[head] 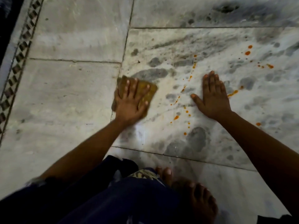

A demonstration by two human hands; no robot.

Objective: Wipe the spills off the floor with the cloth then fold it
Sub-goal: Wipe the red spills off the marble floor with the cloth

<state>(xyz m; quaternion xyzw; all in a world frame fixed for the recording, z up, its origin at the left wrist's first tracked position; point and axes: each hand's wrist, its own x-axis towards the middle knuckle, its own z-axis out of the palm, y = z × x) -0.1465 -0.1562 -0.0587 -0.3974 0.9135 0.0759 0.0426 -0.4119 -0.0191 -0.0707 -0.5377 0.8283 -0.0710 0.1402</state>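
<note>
Dark blue garment at 6 o'clock, nearest; bare foot beside it at 5 o'clock. Marble floor, grey-veined, jointed slabs. Left hand, centre, fingers straight and spread, pressing flat on the cloth: mustard-yellow, lying flat on the floor under that hand. Right hand, toward 3 o'clock from the cloth, flat on the floor, fingers straight, holding nothing. Orange spills: drops between the hands and scattered out toward 2 o'clock. Patterned border strip, 10 o'clock, farthest.
</note>
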